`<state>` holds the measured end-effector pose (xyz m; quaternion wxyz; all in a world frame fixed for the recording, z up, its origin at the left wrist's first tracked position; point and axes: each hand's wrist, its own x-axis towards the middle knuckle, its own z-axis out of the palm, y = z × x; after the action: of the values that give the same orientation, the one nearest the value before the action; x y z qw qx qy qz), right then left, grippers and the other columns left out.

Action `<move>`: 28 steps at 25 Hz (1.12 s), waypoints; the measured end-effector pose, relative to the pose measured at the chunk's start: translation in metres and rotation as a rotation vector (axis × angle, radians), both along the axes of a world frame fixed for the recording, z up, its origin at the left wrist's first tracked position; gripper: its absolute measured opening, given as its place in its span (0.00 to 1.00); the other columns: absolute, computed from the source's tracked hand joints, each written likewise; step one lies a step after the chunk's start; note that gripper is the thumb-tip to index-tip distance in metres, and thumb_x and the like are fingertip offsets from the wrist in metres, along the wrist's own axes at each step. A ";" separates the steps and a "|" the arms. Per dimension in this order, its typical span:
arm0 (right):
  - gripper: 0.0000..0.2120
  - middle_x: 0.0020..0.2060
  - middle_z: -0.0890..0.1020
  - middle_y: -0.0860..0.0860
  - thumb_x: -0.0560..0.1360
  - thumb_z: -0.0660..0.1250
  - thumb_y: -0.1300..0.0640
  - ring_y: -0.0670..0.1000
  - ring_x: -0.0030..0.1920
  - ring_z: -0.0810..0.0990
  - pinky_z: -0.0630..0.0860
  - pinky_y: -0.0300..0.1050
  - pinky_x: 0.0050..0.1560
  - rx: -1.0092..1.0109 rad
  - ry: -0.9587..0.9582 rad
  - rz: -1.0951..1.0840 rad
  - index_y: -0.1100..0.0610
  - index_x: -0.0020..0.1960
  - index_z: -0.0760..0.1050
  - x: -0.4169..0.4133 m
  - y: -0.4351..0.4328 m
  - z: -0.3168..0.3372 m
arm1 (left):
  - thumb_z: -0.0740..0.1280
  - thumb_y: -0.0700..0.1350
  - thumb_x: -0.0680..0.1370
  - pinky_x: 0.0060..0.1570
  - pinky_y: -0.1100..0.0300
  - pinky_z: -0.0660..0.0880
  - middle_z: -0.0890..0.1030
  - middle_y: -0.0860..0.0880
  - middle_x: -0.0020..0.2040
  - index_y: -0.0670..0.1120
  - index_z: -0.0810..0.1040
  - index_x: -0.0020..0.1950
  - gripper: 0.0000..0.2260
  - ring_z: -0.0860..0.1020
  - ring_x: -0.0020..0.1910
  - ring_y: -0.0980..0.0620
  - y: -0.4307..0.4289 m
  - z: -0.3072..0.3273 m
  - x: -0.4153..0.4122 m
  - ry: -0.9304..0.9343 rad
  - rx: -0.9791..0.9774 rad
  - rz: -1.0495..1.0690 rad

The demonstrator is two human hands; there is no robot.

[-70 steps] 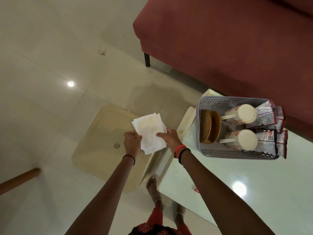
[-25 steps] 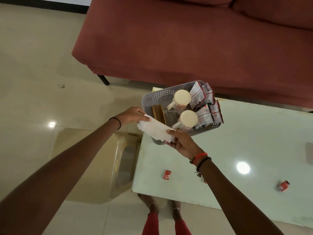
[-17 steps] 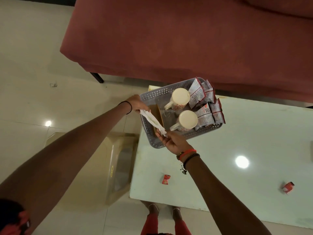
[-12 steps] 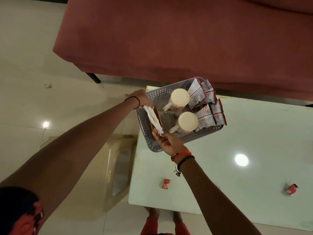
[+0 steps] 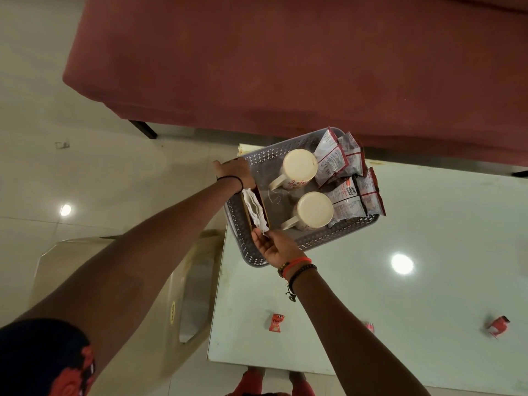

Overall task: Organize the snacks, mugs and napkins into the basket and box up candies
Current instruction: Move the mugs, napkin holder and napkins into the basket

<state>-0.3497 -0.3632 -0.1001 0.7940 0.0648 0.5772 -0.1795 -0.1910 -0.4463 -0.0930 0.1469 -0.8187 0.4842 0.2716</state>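
Right hand point(image 5: 275, 244): palm turned up, the near corner of the napkins point(image 5: 255, 207) is pinched between thumb and fingertips. Left hand point(image 5: 235, 172): laid over the stack's far end at the basket point(image 5: 308, 243) rim (fingers hidden, so the grip cannot be told).

Napkins: white, creased, folded sheets, stood on edge in a brown holder point(image 5: 263, 202) at the grey perforated basket's left end.

Two cream mugs point(image 5: 314, 210) with red floral print are set beside the holder. Silver-and-maroon snack packets point(image 5: 344, 199) are packed at the right end; "SALTED" is read on one.

Red-wrapped candies point(image 5: 276, 322) are scattered on the pale table point(image 5: 428, 224); their lettering is too small to read.
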 end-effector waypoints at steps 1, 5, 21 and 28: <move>0.10 0.25 0.81 0.58 0.77 0.57 0.71 0.50 0.26 0.81 0.81 0.42 0.27 0.000 0.016 0.026 0.67 0.41 0.74 0.001 0.000 -0.002 | 0.66 0.48 0.70 0.63 0.47 0.61 0.81 0.45 0.52 0.43 0.71 0.60 0.20 0.78 0.52 0.43 0.000 -0.002 -0.001 -0.018 -0.018 -0.017; 0.10 0.25 0.78 0.57 0.78 0.57 0.70 0.49 0.26 0.79 0.81 0.42 0.27 0.019 0.007 0.100 0.66 0.40 0.73 0.000 -0.002 -0.002 | 0.63 0.47 0.72 0.58 0.48 0.65 0.81 0.44 0.53 0.44 0.74 0.55 0.13 0.78 0.53 0.43 0.003 -0.005 0.002 0.016 -0.080 -0.034; 0.02 0.35 0.84 0.56 0.75 0.65 0.65 0.50 0.34 0.84 0.82 0.42 0.36 -0.483 0.132 0.590 0.62 0.48 0.75 -0.123 -0.084 0.082 | 0.56 0.35 0.74 0.50 0.49 0.71 0.76 0.36 0.44 0.35 0.73 0.49 0.08 0.74 0.41 0.42 0.102 0.013 -0.030 0.495 -0.754 1.323; 0.05 0.42 0.81 0.59 0.75 0.63 0.67 0.55 0.40 0.81 0.81 0.51 0.51 -0.867 0.790 0.375 0.64 0.50 0.76 -0.156 -0.176 0.076 | 0.60 0.39 0.77 0.46 0.56 0.71 0.77 0.43 0.46 0.39 0.75 0.56 0.10 0.74 0.45 0.47 0.109 0.003 -0.058 0.710 -0.682 1.316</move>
<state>-0.5055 -0.5393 -0.0239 0.4923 -0.4381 0.7037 -0.2655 -0.2489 -0.3370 -0.0904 -0.4611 -0.8001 -0.0212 0.3831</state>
